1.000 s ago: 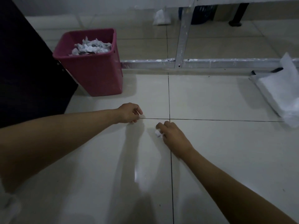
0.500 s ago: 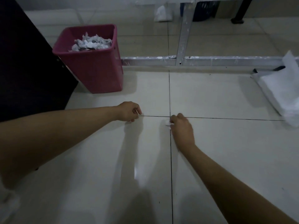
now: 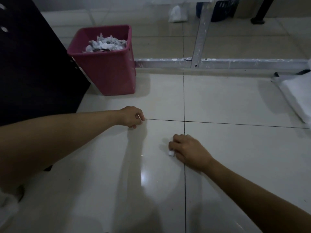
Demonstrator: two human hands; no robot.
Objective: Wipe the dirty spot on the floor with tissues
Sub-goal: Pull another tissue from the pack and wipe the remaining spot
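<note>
right hand (image 3: 188, 149) drawn nearer with tissue (image 3: 171, 153), leftward off grout crossing

pink bin (image 3: 109, 71) on floor, crumpled paper (image 3: 106, 43) inside | black cabinet (image 3: 33, 68) touching bin's left | metal frame (image 3: 218, 62) behind | white bag (image 3: 297, 96) far right | small white bag (image 3: 177, 14) far back

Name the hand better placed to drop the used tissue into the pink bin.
Right. The right hand already pinches the tissue wad. The left hand lies nearer the pink bin, but it is curled with no wad visible in it.
</note>
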